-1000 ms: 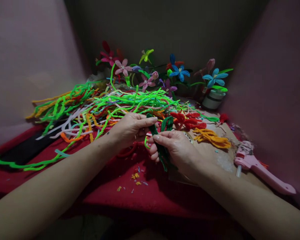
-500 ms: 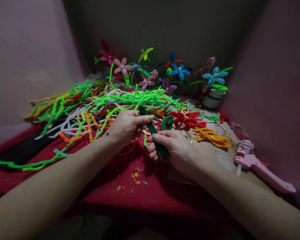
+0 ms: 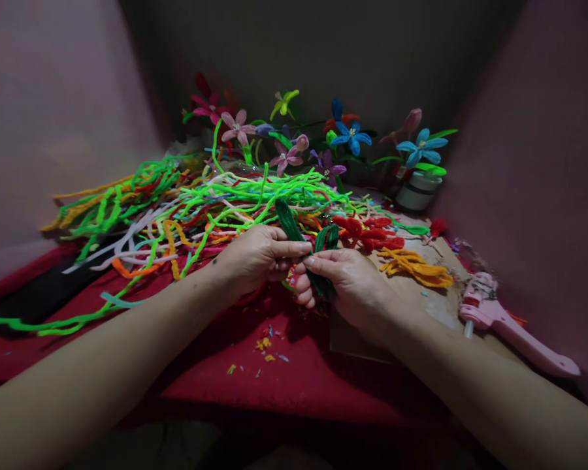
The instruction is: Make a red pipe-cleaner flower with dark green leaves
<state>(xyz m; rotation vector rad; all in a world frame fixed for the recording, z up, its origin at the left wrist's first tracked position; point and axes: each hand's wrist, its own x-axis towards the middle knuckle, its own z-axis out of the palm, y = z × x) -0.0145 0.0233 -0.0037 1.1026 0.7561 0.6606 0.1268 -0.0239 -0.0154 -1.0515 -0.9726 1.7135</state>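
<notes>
Between my hands is a bundle of dark green pipe cleaners (image 3: 289, 220), bent into flat, leaf-like loops. One loop points up to the left above my left thumb; another stands up behind my right fingers. My left hand (image 3: 269, 256) pinches the bundle near its middle, thumb along the top. Close beside it, my right hand (image 3: 345, 277) is closed around the lower part, thumb and forefinger pressed together and the other fingers curled beneath. Both hands hover over the red cloth (image 3: 215, 365). The fingers hide the place where the loops meet.
A tangled pile of bright pipe cleaners (image 3: 255, 192) spreads behind my hands. Pipe-cleaner flowers (image 3: 353, 137) stand at the back, one by a white jar (image 3: 419, 192). Red pieces (image 3: 370, 232), a yellow-orange bunch (image 3: 416, 266) and a pink glue gun (image 3: 509, 326) lie to the right.
My left hand has slid down along the green loop towards my right hand, so the two thumbs nearly meet. More of the upper loop shows above my left thumb.
</notes>
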